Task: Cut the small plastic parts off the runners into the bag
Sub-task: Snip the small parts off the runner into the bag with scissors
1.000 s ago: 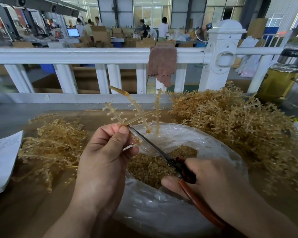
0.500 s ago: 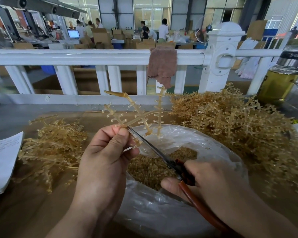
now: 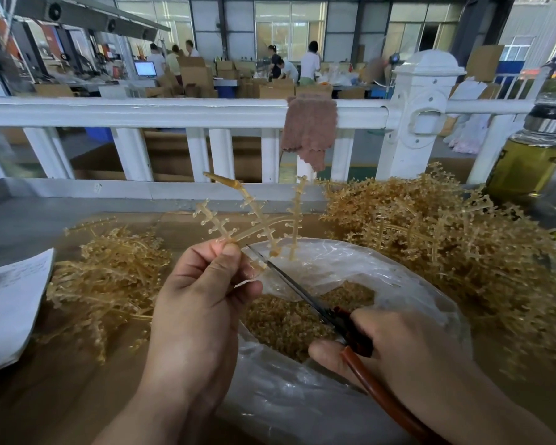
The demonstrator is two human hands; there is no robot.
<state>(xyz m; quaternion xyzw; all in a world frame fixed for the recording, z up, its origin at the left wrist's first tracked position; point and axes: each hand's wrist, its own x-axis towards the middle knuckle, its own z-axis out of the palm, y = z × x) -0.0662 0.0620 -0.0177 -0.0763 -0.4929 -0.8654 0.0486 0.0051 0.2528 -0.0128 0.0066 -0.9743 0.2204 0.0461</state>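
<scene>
Pinching runner (image 3: pixel 254 216) above bag (image 3: pixel 398 284), L hand (image 3: pixel 199 303) thumb and fingers closed on stem. R hand (image 3: pixel 408 351) wrapped round scissors (image 3: pixel 305 297); blade tips at runner base.

I saw a brown cloth (image 3: pixel 310 130) draped over the white railing (image 3: pixel 142 112), a bottle (image 3: pixel 527 162) of yellow liquid at the right, and paper (image 3: pixel 10 303) on the desk (image 3: pixel 52 399) at the left.

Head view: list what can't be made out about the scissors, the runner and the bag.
Scissors handles: head view, wrapped by the right hand; one red handle leaves the bottom edge.
Runner lower stem: head view, covered by fingers of the left hand.
Bag near rim: head view, behind both hands.
Whether a part sits between the blades: too small.
</scene>
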